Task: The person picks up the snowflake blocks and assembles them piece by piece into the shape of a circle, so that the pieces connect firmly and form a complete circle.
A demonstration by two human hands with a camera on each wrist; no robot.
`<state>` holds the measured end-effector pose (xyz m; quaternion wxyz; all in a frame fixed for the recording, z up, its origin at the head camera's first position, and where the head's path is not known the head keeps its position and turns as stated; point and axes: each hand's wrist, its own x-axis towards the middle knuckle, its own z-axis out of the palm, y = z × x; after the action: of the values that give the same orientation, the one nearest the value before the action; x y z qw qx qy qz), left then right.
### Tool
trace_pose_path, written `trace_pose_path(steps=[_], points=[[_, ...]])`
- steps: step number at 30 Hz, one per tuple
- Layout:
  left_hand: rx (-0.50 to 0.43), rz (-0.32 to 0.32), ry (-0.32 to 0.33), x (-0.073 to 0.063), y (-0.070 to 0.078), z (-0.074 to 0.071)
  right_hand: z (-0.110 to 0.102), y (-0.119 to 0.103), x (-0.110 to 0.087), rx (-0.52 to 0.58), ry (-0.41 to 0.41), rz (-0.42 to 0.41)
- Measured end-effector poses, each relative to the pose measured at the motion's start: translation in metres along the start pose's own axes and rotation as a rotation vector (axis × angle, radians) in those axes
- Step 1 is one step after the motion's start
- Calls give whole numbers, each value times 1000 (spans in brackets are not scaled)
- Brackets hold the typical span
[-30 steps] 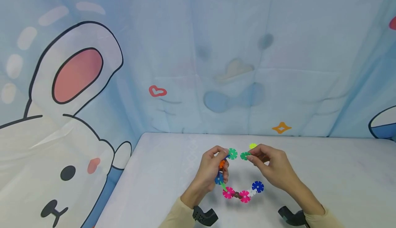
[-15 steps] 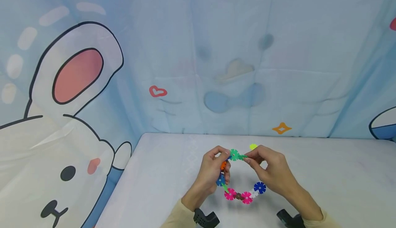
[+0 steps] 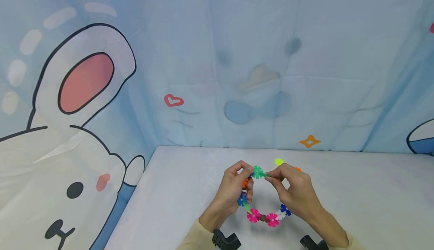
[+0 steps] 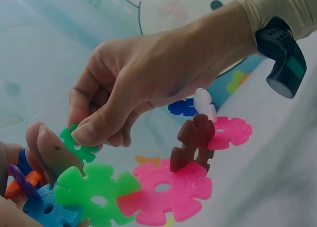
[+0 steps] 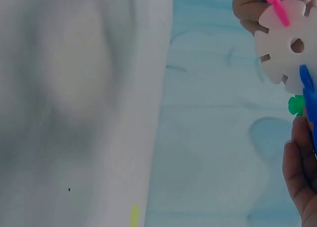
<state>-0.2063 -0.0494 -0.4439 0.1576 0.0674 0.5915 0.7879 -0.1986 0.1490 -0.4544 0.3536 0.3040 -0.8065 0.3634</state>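
A curved chain of interlocking snowflake discs hangs from my left hand (image 3: 228, 189), whose thumb and fingers grip it near its upper end. Beyond the fingertips a green disc (image 3: 257, 172) sticks out. My right hand (image 3: 298, 191) pinches a second green disc (image 4: 77, 145), turned edge-on in the head view and meeting the first one's rim. Down the chain come an orange disc (image 3: 245, 183), a blue disc (image 3: 242, 199), a light green disc (image 4: 99, 197), pink discs (image 4: 163, 192) around a brown disc (image 4: 195, 143), a white disc (image 5: 277, 49) and a dark blue disc (image 3: 285, 209).
On the white table (image 3: 190, 189), a yellow disc (image 3: 279, 161) lies behind the right hand, and an orange piece (image 3: 298, 169) shows just past its knuckles. A blue printed curtain (image 3: 190, 54) hangs along the table's back edge.
The right hand has moved left, bringing its green disc from apart to against the green disc at the chain's end. The orange piece behind that hand has come into view.
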Motion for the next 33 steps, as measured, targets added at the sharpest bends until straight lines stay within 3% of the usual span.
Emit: trace_pose_path(steps=[9,13,16,20,23,28,33], points=[[68,-31,-23,-2,0,2,0,-1,-1,-1,0,9],[107,-34,-38,-2,4,-5,-6,2,4,6,-112,73],[96,-32,-30,0,4,-7,-15,12,5,-23,-231,194],[73,-30,-18,2,4,-8,-29,37,2,-118,-384,370],[62,-31,-15,3,4,-8,-35,60,-5,-199,-489,448],[58,-35,-32,2,2,-7,-34,87,-18,-278,-608,487],[59,-35,-37,2,1,-6,-18,97,-19,-276,-614,448]])
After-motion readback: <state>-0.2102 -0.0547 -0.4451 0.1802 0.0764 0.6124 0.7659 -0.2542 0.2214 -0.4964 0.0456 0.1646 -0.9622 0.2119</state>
